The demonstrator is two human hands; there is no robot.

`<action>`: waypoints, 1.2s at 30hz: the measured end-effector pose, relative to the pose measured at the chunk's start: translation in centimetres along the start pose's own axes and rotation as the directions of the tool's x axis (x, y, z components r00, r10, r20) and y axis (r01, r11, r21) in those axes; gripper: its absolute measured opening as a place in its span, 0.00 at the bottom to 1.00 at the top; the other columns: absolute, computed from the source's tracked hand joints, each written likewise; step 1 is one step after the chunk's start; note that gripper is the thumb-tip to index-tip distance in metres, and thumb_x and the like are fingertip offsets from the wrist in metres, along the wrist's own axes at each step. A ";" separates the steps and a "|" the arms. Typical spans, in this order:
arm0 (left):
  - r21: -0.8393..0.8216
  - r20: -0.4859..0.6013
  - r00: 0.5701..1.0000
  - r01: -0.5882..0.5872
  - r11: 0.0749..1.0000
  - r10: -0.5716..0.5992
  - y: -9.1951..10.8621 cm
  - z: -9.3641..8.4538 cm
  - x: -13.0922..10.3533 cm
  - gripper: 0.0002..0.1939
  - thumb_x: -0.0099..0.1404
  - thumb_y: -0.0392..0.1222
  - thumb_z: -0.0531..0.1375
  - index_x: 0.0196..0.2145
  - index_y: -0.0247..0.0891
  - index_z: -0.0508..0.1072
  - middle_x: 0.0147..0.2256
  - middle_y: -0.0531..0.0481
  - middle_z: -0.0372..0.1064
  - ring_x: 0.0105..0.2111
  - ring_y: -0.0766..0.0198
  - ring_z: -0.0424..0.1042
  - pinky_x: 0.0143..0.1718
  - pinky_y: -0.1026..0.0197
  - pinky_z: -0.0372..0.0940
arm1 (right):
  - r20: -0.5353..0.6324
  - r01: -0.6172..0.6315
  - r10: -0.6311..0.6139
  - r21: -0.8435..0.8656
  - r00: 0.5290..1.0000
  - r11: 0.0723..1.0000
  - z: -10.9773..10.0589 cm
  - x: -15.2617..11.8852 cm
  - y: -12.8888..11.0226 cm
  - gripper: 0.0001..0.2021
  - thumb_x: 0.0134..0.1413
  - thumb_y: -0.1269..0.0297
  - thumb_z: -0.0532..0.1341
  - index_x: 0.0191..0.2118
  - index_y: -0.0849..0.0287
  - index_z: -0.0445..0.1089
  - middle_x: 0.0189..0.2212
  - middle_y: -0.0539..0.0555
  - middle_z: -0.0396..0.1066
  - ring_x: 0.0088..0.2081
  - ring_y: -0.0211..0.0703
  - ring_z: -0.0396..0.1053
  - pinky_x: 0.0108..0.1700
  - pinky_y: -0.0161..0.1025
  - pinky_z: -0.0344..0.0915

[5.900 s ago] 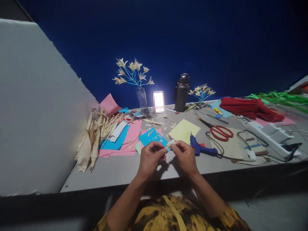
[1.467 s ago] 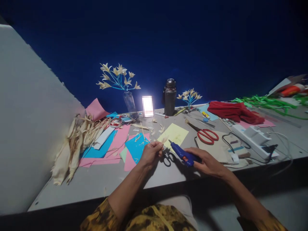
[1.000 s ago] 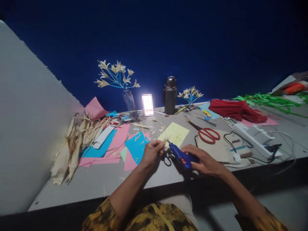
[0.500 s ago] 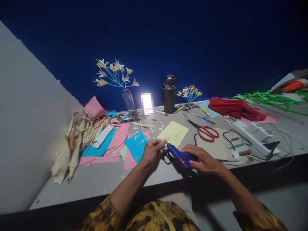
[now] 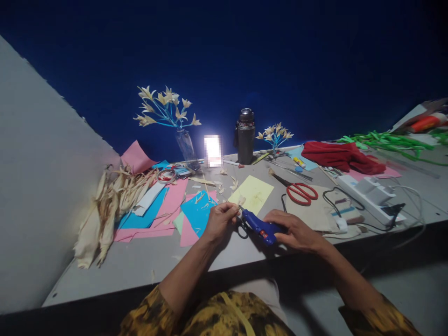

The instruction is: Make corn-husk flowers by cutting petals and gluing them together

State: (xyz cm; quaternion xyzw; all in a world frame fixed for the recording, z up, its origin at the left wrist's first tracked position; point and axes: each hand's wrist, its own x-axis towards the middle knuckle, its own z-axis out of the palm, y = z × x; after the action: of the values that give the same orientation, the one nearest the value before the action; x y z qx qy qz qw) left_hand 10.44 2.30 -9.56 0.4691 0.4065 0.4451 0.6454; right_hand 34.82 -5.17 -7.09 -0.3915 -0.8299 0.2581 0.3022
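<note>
My right hand (image 5: pixel 296 232) is wrapped round the grip of a blue glue gun (image 5: pixel 257 224), whose nozzle points up and to the left. Close to that nozzle, my left hand (image 5: pixel 222 219) pinches a small pale piece of husk (image 5: pixel 241 200) between thumb and fingertips; its full shape is partly hidden. Under the two hands, a black loop handle (image 5: pixel 242 229) lies on the table. A yellow sheet (image 5: pixel 259 192) with husk scraps is just behind the nozzle, and a blue sheet (image 5: pixel 196 210) lies left of my left hand.
Dried husks (image 5: pixel 105 210) are heaped at left. Behind stand a glass vase (image 5: pixel 187 147) of husk flowers, a bright blurred light (image 5: pixel 213 151), a dark flask (image 5: pixel 246 140) and a smaller flower bunch (image 5: pixel 275 137). Red-handled scissors (image 5: pixel 303 193), cables and a power strip (image 5: pixel 371 198) lie at right.
The glue gun's nozzle and the pale husk piece have shifted very slightly relative to each other. Both hands stay almost in place, and the view has moved a little.
</note>
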 end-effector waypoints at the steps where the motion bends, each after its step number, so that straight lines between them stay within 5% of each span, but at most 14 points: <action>1: -0.005 0.001 1.000 -0.001 1.000 0.001 0.0 0.0 0.0 0.15 0.53 0.48 0.71 0.23 0.32 0.76 0.18 0.52 0.64 0.19 0.71 0.59 0.24 0.66 0.54 | -0.003 0.004 -0.004 -0.006 1.000 1.000 0.0 0.0 0.0 0.13 0.58 0.70 0.59 0.49 0.58 0.70 0.43 0.58 0.74 0.45 0.48 0.72 0.48 0.43 0.67; 17: -0.166 -0.006 0.995 0.098 0.981 -0.100 0.9 -0.4 -0.5 0.16 0.50 0.45 0.72 0.25 0.34 0.71 0.19 0.55 0.64 0.17 0.74 0.59 0.19 0.69 0.52 | -0.097 -0.050 0.017 -0.341 0.995 0.939 0.5 -2.1 0.6 0.21 0.54 0.73 0.62 0.55 0.55 0.69 0.50 0.61 0.73 0.50 0.53 0.72 0.51 0.48 0.68; 23: -0.090 -0.082 0.996 0.013 0.996 -0.020 1.6 -1.1 -1.3 0.15 0.50 0.46 0.72 0.26 0.35 0.72 0.20 0.56 0.64 0.17 0.74 0.60 0.17 0.70 0.51 | -0.123 -0.193 0.151 -0.499 0.981 0.845 0.7 -2.4 1.4 0.23 0.56 0.71 0.62 0.58 0.55 0.67 0.52 0.61 0.70 0.49 0.55 0.71 0.49 0.51 0.68; 30: -0.075 -0.065 0.991 -0.123 0.990 0.119 3.3 -1.8 -2.8 0.15 0.52 0.49 0.71 0.26 0.36 0.72 0.21 0.55 0.64 0.19 0.72 0.61 0.20 0.69 0.56 | -0.008 -0.228 0.262 -0.514 0.965 0.827 0.5 -1.8 1.2 0.21 0.54 0.70 0.61 0.55 0.57 0.71 0.50 0.61 0.71 0.50 0.54 0.71 0.52 0.49 0.68; 33: -0.078 -0.056 0.992 -0.118 0.990 0.114 4.0 -2.0 -3.7 0.16 0.52 0.50 0.72 0.26 0.36 0.72 0.21 0.55 0.65 0.20 0.72 0.61 0.19 0.69 0.56 | -0.107 -0.259 0.238 -0.496 0.965 0.829 0.3 -1.0 0.1 0.22 0.51 0.70 0.61 0.53 0.57 0.73 0.53 0.63 0.70 0.52 0.57 0.70 0.53 0.52 0.66; 36: -0.087 -0.026 0.996 -0.089 0.992 0.087 4.2 -1.9 -4.6 0.17 0.51 0.50 0.72 0.27 0.36 0.73 0.22 0.55 0.65 0.20 0.71 0.61 0.18 0.70 0.53 | -0.318 -0.324 0.236 -0.261 0.918 0.909 0.6 1.3 -2.9 0.13 0.58 0.63 0.59 0.45 0.58 0.76 0.43 0.60 0.76 0.43 0.51 0.73 0.46 0.46 0.68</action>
State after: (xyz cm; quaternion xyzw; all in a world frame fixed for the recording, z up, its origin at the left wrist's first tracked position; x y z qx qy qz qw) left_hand 6.58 -0.90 -5.40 0.4526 0.3729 0.4957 0.6406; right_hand 32.30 -5.83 -5.21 -0.5821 -0.7435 0.1086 0.3107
